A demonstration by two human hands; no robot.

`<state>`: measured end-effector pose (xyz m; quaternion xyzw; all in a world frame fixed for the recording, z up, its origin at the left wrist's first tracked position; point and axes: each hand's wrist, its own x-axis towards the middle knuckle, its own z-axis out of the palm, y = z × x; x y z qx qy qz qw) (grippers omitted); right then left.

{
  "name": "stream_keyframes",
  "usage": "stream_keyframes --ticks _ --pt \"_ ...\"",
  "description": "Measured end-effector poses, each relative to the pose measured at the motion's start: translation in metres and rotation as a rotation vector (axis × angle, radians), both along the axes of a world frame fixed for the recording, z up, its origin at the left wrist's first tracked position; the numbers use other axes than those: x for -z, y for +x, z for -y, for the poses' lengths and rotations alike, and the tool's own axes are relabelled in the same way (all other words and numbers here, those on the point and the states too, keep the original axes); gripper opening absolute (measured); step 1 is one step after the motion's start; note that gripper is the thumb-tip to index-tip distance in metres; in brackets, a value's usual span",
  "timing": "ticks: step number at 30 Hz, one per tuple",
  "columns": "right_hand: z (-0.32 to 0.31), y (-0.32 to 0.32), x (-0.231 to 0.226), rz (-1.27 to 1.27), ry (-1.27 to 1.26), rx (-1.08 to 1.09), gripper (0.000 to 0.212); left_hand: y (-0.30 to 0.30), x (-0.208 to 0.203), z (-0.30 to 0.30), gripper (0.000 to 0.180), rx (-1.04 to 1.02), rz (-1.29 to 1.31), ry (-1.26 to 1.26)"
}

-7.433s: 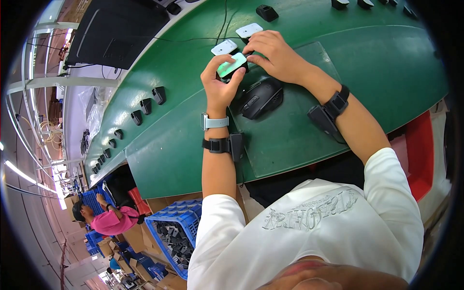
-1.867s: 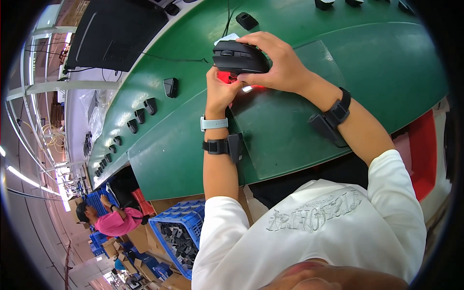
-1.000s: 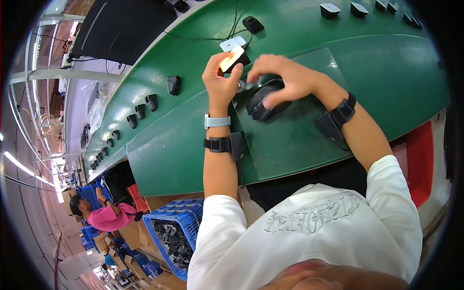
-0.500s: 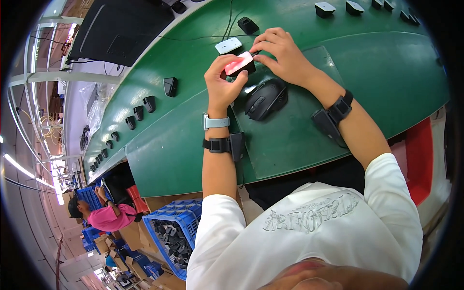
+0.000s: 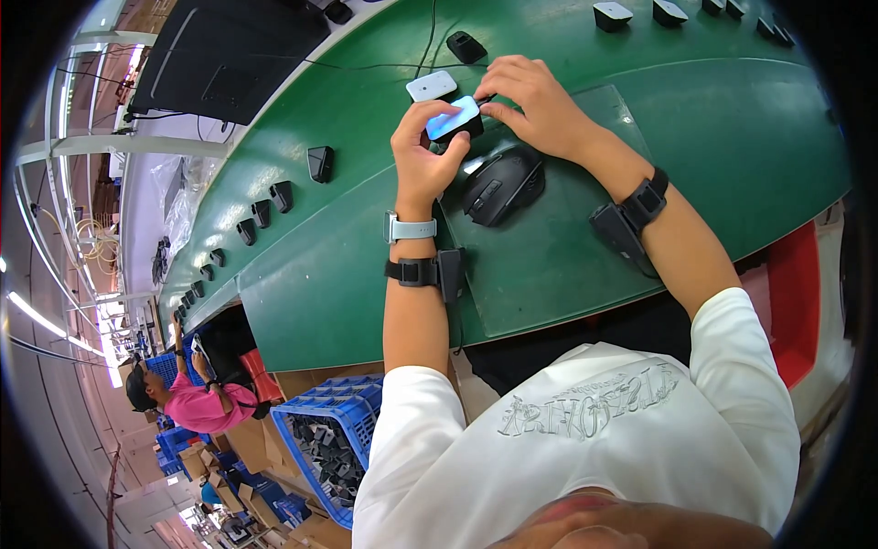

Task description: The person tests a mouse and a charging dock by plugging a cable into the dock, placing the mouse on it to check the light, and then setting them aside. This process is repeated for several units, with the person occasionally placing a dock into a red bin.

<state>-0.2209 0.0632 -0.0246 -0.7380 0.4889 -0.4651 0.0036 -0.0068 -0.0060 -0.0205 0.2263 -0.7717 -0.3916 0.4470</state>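
My left hand (image 5: pixel 426 156) grips a small black box-shaped device (image 5: pixel 454 120) between thumb and fingers; its pale top glows blue. At the device's right side, my right hand (image 5: pixel 540 102) pinches the end of a thin black cable (image 5: pixel 486 99); whether the plug is fully in cannot be made out. Just beyond the held device lies another one with a white top (image 5: pixel 431 87), and farther back a black one (image 5: pixel 466 47). A black computer mouse (image 5: pixel 503 186) rests on the mat below my hands.
Several black devices (image 5: pixel 320 164) line the green bench (image 5: pixel 320 302) on the left. White-topped ones (image 5: pixel 612 16) stand at the far right. A black monitor (image 5: pixel 229 59) is at the upper left. A blue crate (image 5: pixel 334 403) of black parts sits below the bench. A co-worker in pink (image 5: pixel 203 404) works beyond.
The device's glowing top has turned from red to blue. Both my hands keep nearly the same place. The co-worker has stretched an arm toward the bench.
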Motion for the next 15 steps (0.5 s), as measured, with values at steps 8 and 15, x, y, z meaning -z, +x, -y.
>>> stream_keyframes --ticks 8,15 --pt "-0.0031 0.0007 0.0012 0.008 0.084 -0.026 0.018 -0.0001 0.0000 -0.0006 0.032 0.013 -0.009 0.000" --pt "-0.0037 -0.0001 -0.0023 -0.015 0.194 -0.078 0.016 0.0044 0.0022 0.0027 0.033 -0.012 0.079 -0.043"
